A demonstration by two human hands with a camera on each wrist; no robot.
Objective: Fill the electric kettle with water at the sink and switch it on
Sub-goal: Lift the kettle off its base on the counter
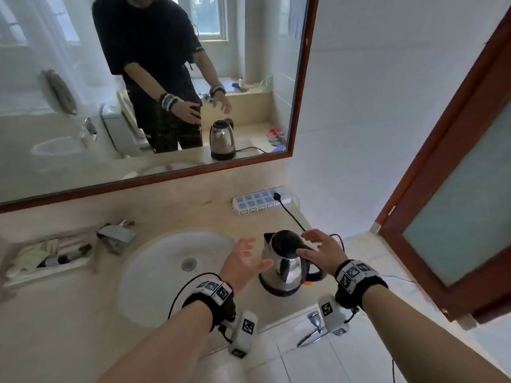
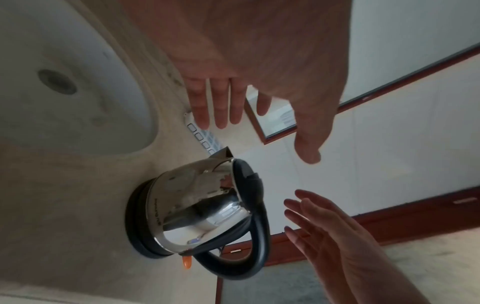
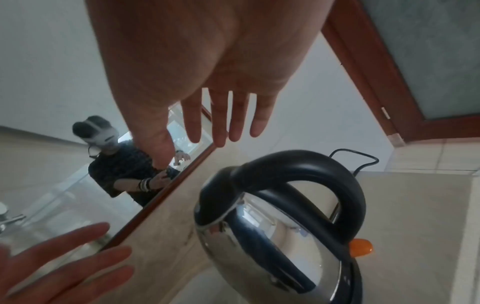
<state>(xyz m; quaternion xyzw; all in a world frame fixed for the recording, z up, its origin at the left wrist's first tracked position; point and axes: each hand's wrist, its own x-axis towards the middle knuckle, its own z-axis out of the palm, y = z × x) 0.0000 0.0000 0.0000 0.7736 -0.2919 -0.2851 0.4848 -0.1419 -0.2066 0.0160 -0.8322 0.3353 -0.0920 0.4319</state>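
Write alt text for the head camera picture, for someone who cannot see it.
Two open bare hands, left hand and right hand, hover either side of a shiny steel electric kettle with a black lid and handle, touching nothing. The kettle sits on its base on a beige counter, right of a round white sink, below a wood-framed mirror.

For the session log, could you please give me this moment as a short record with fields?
kettle: upright on its base, lid shut, on the counter right of the sink
left hand: open, beside the kettle, not touching
right hand: open, above the handle
power strip: one plug in
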